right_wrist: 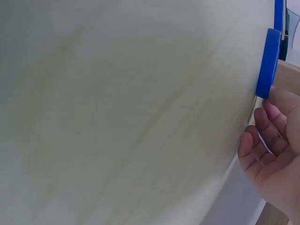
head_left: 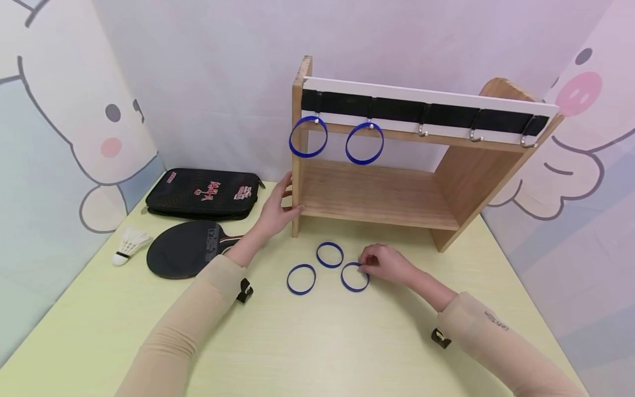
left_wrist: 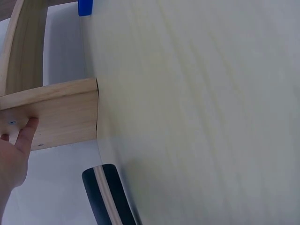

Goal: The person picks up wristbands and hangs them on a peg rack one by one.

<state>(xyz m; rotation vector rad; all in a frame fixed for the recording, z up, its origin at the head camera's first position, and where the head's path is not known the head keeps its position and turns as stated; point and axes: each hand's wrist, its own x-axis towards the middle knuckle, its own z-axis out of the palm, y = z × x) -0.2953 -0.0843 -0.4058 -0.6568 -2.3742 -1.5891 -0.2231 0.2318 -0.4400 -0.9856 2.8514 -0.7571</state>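
A wooden rack [head_left: 377,196] stands at the back, with a white strip and a row of metal hooks along its top. One blue ring [head_left: 308,137] hangs from the leftmost hook and another blue ring [head_left: 364,144] from the second. My left hand [head_left: 274,212] touches the rack's left side panel [left_wrist: 65,119], its fingers extended against the outer face. Down on the table, my right hand [head_left: 389,263] pinches the right edge of a blue ring [head_left: 342,280] between thumb and fingers. Two more blue rings, one behind [head_left: 329,267] and one to the left [head_left: 301,294], lie nearby.
Left of the rack lie a black zip case [head_left: 198,193], a black table tennis bat [head_left: 181,251] and a white shuttlecock [head_left: 130,246]. The bat's handle passes behind my left forearm. Printed walls enclose the table [head_left: 307,347] at the sides and back.
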